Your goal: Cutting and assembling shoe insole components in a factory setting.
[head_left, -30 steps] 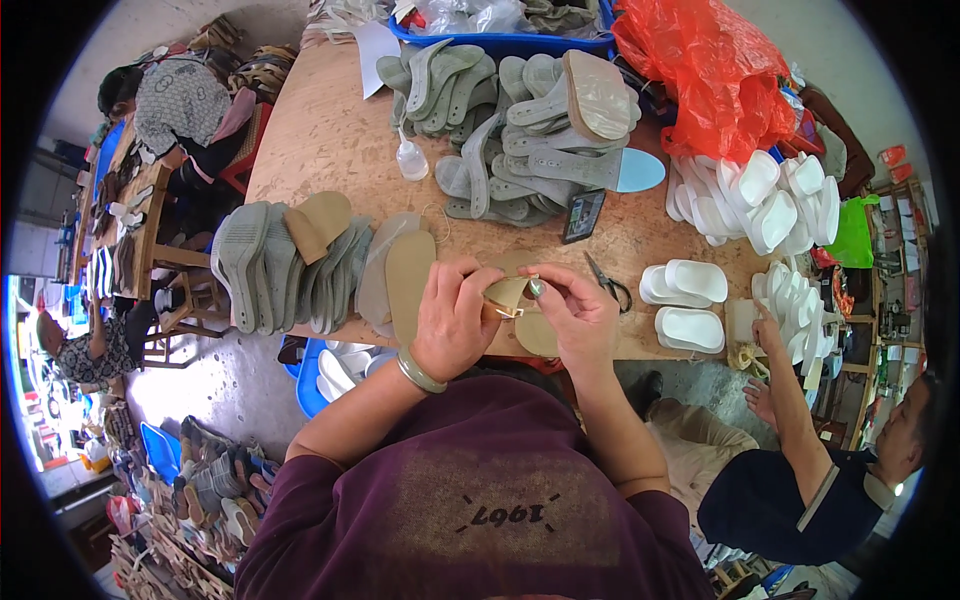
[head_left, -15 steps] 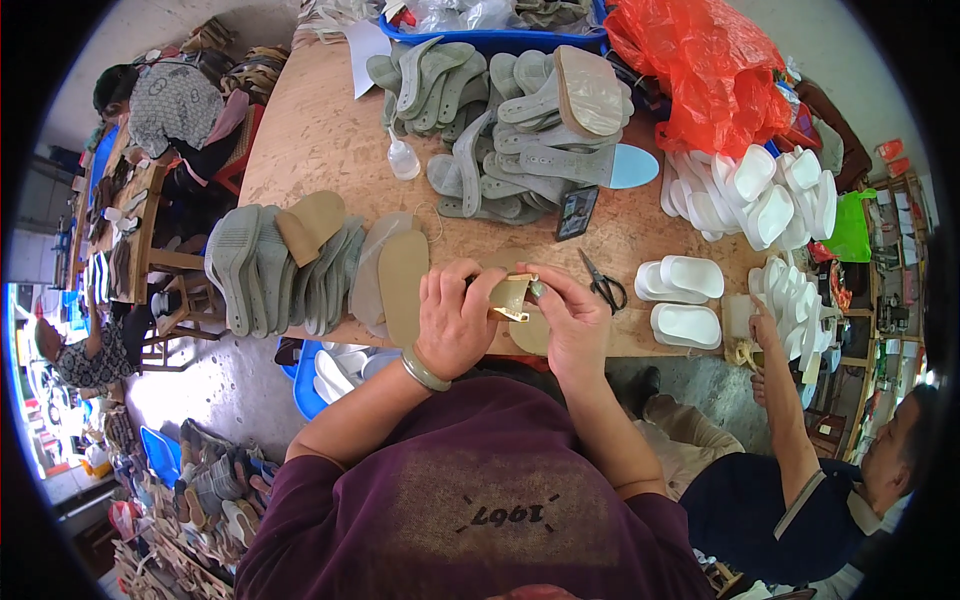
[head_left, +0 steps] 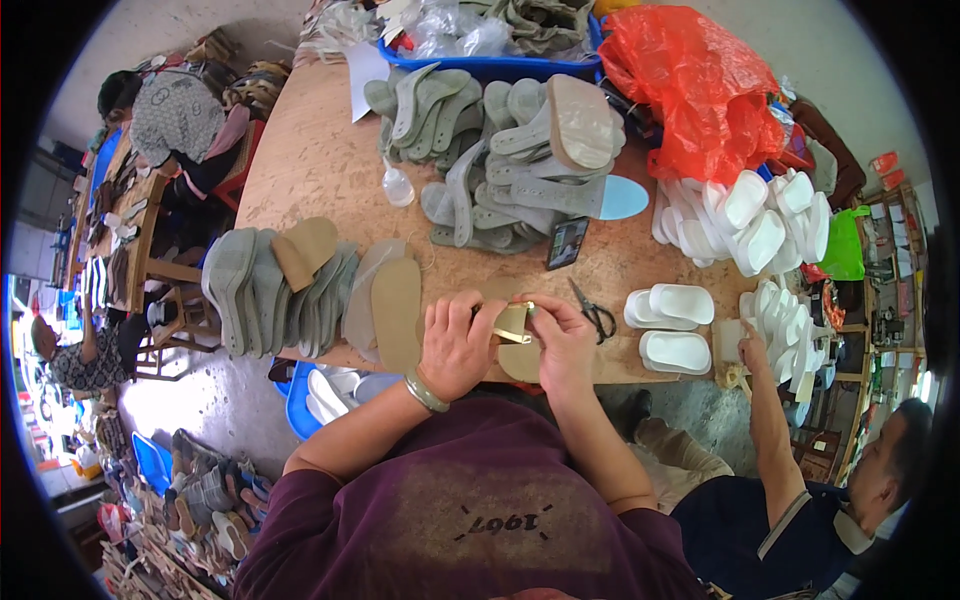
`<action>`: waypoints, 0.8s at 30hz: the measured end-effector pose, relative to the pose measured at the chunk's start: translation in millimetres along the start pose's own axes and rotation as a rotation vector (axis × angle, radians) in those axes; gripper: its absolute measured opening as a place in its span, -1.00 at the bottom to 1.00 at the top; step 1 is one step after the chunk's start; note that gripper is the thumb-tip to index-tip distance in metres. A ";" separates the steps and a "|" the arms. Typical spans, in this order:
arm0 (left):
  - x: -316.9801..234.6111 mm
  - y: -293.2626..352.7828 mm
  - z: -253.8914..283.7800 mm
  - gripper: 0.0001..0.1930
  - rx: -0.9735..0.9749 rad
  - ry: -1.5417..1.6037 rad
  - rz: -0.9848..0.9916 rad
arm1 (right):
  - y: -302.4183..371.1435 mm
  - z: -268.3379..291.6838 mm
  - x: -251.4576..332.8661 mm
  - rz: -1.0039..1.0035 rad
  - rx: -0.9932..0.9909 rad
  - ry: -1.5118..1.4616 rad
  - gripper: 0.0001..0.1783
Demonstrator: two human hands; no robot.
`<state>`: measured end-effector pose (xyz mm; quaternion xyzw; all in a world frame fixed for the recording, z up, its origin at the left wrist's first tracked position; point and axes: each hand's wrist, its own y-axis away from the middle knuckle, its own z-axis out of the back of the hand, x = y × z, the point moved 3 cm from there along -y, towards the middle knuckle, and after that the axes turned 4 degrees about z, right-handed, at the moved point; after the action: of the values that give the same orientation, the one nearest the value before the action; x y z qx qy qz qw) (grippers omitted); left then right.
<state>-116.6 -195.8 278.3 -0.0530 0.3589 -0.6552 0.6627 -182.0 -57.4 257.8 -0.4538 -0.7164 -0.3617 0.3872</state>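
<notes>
Over the table's near edge, my left hand and my right hand hold a small shiny gold-coloured piece between them. It looks thin and bent, and I cannot make out its kind. The fingers of my left hand curl round its left end. My right thumb and forefinger pinch its right end, beside a small green spot. Just left of my hands lies a tan insole. Another tan sole-shaped piece lies partly hidden beneath them. To the right are black-handled scissors.
Grey shoe parts stand stacked at left; more grey ones pile up behind, near a phone and small bottle. White shoe soles and a red plastic bag are at right. A co-worker's arm reaches the table's right end.
The whole scene sits slightly lower in the picture as the view has shifted. Both hands keep hold of the gold-coloured piece, which is tilted slightly differently.
</notes>
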 end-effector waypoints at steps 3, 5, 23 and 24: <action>2.8 8.8 -5.6 -0.51 0.067 -0.022 0.037 | -1.5 5.4 -11.2 -0.115 0.021 -0.097 -0.80; 4.0 14.4 -8.5 -0.51 0.096 -0.020 0.038 | 0.1 11.5 -10.9 -0.098 0.023 0.073 -0.80; 25.6 -15.2 -39.0 -0.53 0.178 0.136 0.126 | -37.3 25.1 -18.9 -0.230 -0.018 0.040 -0.73; 27.5 -19.3 -39.6 -0.53 0.190 0.150 0.125 | -40.4 24.9 -19.2 -0.230 -0.010 0.035 -0.73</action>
<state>-157.4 -207.5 248.4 0.0814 0.3462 -0.6459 0.6756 -219.8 -56.1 223.2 -0.3640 -0.7550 -0.4153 0.3534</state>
